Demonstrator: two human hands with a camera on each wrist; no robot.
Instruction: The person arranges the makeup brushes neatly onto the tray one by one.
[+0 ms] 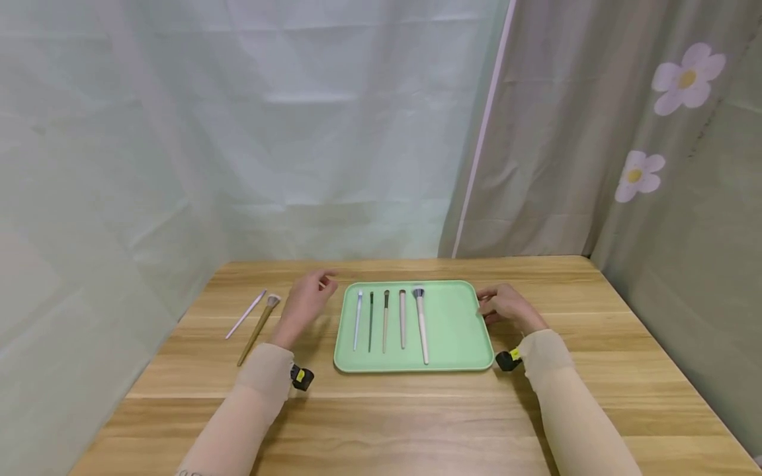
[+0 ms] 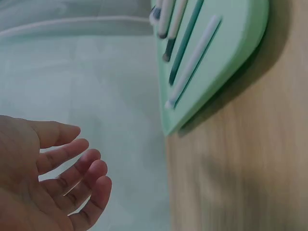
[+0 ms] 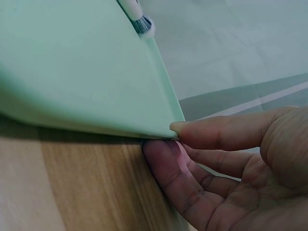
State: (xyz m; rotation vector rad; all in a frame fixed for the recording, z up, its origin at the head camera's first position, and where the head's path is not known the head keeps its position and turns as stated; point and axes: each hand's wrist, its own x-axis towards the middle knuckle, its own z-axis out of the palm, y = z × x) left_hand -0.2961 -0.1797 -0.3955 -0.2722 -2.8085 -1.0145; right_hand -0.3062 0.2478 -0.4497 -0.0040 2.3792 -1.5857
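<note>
My right hand point(image 1: 508, 308) pinches the right edge of a light green tray point(image 1: 455, 330). In the right wrist view the thumb lies on the tray's rim and the fingers curl beneath it. Several makeup brushes lie side by side on the tray, from a slim pale lavender brush point(image 1: 357, 324) at the left to a larger white-handled brush point(image 1: 422, 324) near the middle. Beyond the tray's left edge my left hand point(image 1: 305, 301) hovers with loosely bent fingers and holds nothing. The left wrist view shows its fingers point(image 2: 72, 178) apart from the tray.
Left of the left hand, a fluffy brush with a tan handle point(image 1: 257, 332) and a thin lavender brush point(image 1: 245, 315) lie on the wooden table point(image 1: 393, 423). Pale curtains point(image 1: 333, 132) hang behind the table's far edge. A small black camera sits at each wrist.
</note>
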